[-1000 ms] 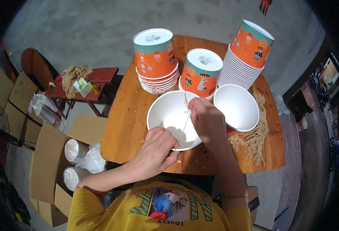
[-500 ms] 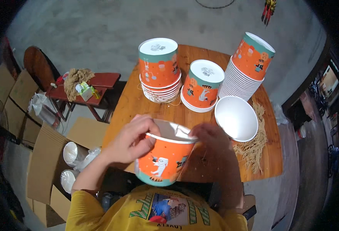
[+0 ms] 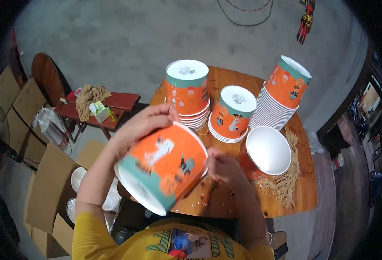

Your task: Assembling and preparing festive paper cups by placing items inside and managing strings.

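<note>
An orange and green printed paper bucket [image 3: 167, 162] is tilted in front of me over the near table edge. Its white base points to the lower left; its mouth, facing away to the upper right, is hidden. My left hand [image 3: 145, 125] is closed over the upper side near the rim. At the rim's right edge, the bent fingers of my right hand [image 3: 225, 167] pinch the bucket. Right of that hand, another paper bucket [image 3: 268, 151] leans with its white inside showing. Upside-down bucket stacks stand behind: left [image 3: 187, 93], middle [image 3: 232, 115] and a tall right one [image 3: 282, 95].
The wooden table [image 3: 223, 201] carries small white specks by its front edge. Beige strings [image 3: 288, 182] lie at its right side. A red bench [image 3: 124, 104] holds a beige string bundle [image 3: 89, 99] and a tissue pack [image 3: 99, 112]. An open cardboard box [image 3: 52, 186] sits lower left.
The bucket in my hands has gone from nearly upright to tipped over, its base swung up to the left. My left hand has risen with it. The view has shifted slightly.
</note>
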A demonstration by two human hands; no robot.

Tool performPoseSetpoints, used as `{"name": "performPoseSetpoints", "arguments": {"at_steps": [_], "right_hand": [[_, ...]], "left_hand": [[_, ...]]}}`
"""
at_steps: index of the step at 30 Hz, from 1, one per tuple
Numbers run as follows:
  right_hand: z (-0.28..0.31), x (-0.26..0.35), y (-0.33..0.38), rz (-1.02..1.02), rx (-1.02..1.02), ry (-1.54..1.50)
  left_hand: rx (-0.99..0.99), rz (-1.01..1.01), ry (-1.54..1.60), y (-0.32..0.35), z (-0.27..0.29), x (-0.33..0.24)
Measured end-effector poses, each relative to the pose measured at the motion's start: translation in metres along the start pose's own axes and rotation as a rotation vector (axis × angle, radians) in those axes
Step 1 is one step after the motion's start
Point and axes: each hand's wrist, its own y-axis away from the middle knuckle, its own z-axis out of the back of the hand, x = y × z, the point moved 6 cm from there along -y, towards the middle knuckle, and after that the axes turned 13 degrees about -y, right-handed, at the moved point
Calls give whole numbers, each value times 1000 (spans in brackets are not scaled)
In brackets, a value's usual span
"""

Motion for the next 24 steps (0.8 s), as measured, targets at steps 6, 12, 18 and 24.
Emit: {"name": "performPoseSetpoints", "arguments": {"at_steps": [6, 12, 18, 24], "right_hand": [[-15, 71, -70, 296, -99, -339], [20, 61, -154, 398, -275, -563], [32, 15, -140, 293, -500, -531], [44, 29, -145, 353, -467, -495]], "left_hand": [[-836, -688, -43, 57, 89, -101], [-253, -936, -581, 100, -53, -84], [288, -945, -133, 102, -175, -65], [740, -1280, -35, 117, -195, -113]]}}
